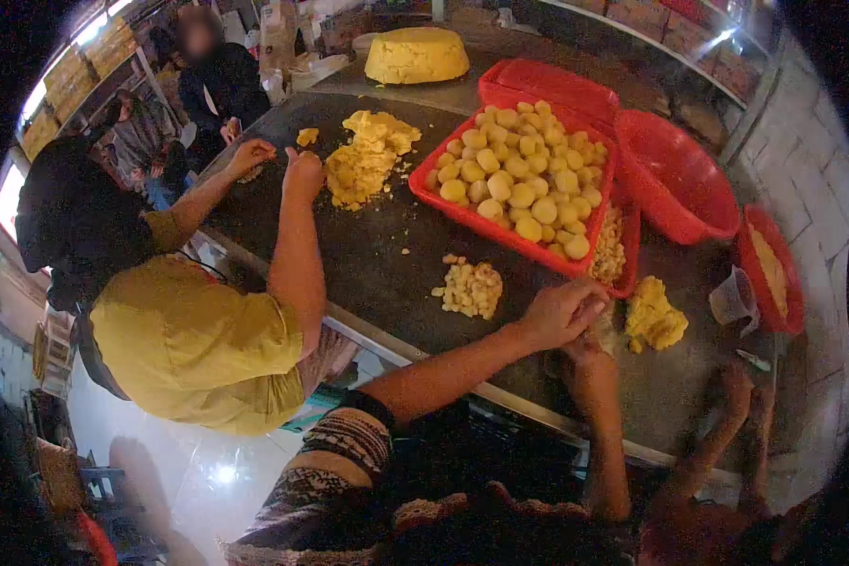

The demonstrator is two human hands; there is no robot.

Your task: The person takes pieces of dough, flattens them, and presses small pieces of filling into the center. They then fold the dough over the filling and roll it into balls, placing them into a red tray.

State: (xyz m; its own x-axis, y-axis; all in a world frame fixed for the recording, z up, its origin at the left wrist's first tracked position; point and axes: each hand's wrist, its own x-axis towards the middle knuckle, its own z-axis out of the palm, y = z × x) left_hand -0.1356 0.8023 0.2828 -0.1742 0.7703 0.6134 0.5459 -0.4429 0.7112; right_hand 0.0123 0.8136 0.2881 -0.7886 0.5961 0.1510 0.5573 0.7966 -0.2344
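Note:
My left hand (564,314) reaches across the table to the front corner of a red tray (486,226), with its fingers drawn together. Just below it is my right hand (591,357), fingers curled, near a lump of yellow dough (656,314). What lies between my fingers is too small or hidden to make out. The red tray is heaped with round yellow dough balls (524,174). Under its right side, another red container holds small pale pieces (609,247). A pile of similar pale pieces (469,287) sits on the dark table left of my hands.
A person in a yellow shirt (193,335) works at left beside crumbled yellow dough (373,156). A big dough block (417,55) stands at the back. At right are a red basin (674,179), a clear cup (732,297) and another person's hands (738,389).

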